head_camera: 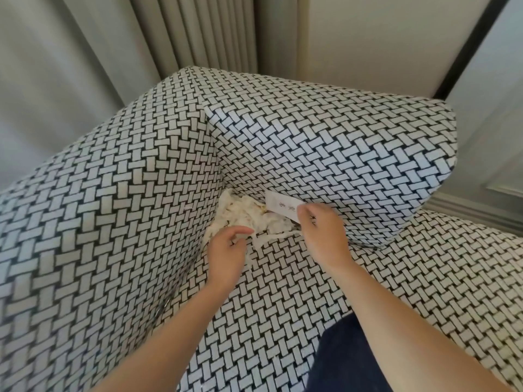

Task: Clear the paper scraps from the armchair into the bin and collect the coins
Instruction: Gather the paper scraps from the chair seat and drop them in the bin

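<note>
Right hand pinches slip by its near end. Left hand curls at scraps just left of slip; hold unclear. Scraps sit in armchair corner. Risk: loose bits drop, and hidden coins get binned. No coins or bin visible.

Home interior, sitting corner of a furnished room.

- Large upholstered armchair in white-and-black basket-weave fabric fills most of the view, with its arm, back and seat all covered alike.
- Loose square cushion in the same weave is propped against the chair back.
- Pale grey pleated curtains hang full length close behind the chair.
- Plain off-white wall panel is edged by a dark frame strip.
- Grey-painted wall with raised moulding and a stepped skirting is at right.
</note>
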Motion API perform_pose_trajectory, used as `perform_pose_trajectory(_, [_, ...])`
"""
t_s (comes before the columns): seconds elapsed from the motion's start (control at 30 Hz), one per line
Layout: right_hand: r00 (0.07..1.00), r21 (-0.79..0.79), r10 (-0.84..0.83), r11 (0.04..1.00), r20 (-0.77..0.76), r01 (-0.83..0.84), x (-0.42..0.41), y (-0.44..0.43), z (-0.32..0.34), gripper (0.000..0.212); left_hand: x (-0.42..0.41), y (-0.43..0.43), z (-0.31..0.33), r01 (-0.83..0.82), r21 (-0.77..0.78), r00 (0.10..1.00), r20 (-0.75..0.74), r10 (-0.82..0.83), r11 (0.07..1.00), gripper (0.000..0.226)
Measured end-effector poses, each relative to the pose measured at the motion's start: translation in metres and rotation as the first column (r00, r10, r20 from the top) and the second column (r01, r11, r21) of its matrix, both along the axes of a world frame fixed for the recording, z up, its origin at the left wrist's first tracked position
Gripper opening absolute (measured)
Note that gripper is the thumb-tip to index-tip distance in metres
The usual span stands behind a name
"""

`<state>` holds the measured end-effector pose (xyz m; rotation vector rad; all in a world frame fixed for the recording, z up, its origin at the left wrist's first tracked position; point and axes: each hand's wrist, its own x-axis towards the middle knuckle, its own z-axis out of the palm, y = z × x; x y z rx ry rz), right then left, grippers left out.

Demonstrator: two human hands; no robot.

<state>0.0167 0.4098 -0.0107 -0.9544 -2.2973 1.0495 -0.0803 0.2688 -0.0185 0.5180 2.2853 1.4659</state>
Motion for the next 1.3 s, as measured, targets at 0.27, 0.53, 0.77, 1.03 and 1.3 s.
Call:
perform_pose_trajectory(0.27, [0.817, -0.255, -0.461, 0.885, -0.347, 0.390, 0.014, 0.005, 0.027, 0.022, 0.006, 0.041, -0.008, 0.183, -0.436, 0.873, -0.341, -0.350, 0.881, 0.031])
perform_pose_trajectory(0.53, [0.766, -0.371, -0.532, 0.836, -0.362, 0.405, 0.012, 0.005, 0.023, 0.028, 0.016, 0.074, -0.018, 0.259, -0.854, 0.771, -0.100, -0.629, 0.452, 0.061])
perform_pose_trajectory(0.77, [0.813, -0.335, -0.478, 0.866, -0.332, 0.372, 0.009, 0.005, 0.018, 0.030, 0.007, 0.075, -0.019, 0.150, -0.832, 0.797, -0.218, -0.564, 0.534, 0.060])
perform_pose_trajectory(1.03, [0.810, -0.365, -0.507, 0.843, -0.296, 0.394, 0.007, 0.004, 0.015, 0.030, -0.012, 0.033, -0.013, 0.185, -0.371, 0.890, -0.330, -0.315, 0.910, 0.036])
perform_pose_trajectory(1.3, [0.814, -0.412, -0.513, 0.827, -0.272, 0.384, 0.016, 0.000, 0.022, 0.028, -0.014, 0.007, 0.006, 0.164, -0.194, 0.933, -0.287, -0.216, 0.967, 0.034])
